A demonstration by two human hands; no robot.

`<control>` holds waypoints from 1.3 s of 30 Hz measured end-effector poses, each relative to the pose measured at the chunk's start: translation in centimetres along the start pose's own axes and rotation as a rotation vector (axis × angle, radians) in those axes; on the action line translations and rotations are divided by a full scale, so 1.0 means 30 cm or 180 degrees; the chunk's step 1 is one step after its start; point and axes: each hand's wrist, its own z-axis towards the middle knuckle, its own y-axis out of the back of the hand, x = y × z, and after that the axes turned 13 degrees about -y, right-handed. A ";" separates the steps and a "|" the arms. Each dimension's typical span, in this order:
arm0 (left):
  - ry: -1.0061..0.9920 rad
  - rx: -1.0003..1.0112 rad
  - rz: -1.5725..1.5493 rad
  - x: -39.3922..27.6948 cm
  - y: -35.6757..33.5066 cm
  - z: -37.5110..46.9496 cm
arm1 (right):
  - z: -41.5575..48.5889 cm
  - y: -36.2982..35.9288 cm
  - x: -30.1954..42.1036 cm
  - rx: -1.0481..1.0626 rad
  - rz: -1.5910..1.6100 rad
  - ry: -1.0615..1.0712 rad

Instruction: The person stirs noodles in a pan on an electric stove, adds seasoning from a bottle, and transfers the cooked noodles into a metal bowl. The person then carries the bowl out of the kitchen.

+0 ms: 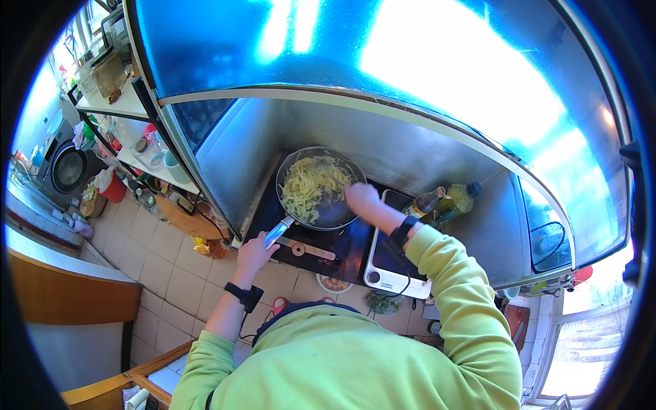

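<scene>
My left hand (pixel 254 257) grips the pale, shiny handle (pixel 279 233) of a dark frying pan (pixel 335 219). Pale yellow-green shredded vegetable (pixel 306 183) fills most of the pan, thickest on the left; dark pan bottom shows at the lower right. Over the pan's right rim, my right hand (pixel 363 199) is closed around a cooking utensil (pixel 335 177). That utensil is blurred and mostly hidden, so its exact kind cannot be told. Beneath the pan lies a black induction cooktop (pixel 307 250) with a red light lit on its panel.
A second, white-edged cooktop (pixel 397 284) stands under my right forearm. Behind it are a sauce bottle (pixel 426 201) and a large oil bottle (pixel 464 197). Metal walls and a blue-filmed hood (pixel 215 56) enclose the stove. Below sits a white bowl (pixel 333 283); shelves (pixel 123 105) rise at left.
</scene>
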 end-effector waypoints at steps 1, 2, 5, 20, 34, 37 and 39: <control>-0.0022 -0.0023 -0.0002 0.002 0.004 -0.001 | -0.019 -0.016 0.020 0.0228 0.0021 -0.0024; -0.0018 -0.0016 -0.0001 0.003 0.006 -0.002 | -0.050 -0.026 0.027 0.0276 0.0032 0.0077; 0.0008 0.0002 -0.0022 0.001 0.007 -0.004 | -0.117 0.051 -0.077 0.0487 -0.0158 -0.0009; 0.0104 0.0138 -0.0026 0.003 -0.009 0.004 | -0.136 0.029 -0.024 -0.0236 -0.0035 0.0226; 0.0154 0.0059 -0.0017 -0.009 -0.006 0.000 | 0.009 0.010 -0.090 -0.0264 0.0061 -0.0148; 0.0140 0.0056 -0.0009 -0.019 0.002 0.000 | 0.007 -0.063 -0.055 -0.0073 0.0179 0.0005; 0.0065 -0.0252 0.0078 -0.037 0.010 -0.011 | -0.036 -0.091 -0.050 -0.0044 0.0345 0.0109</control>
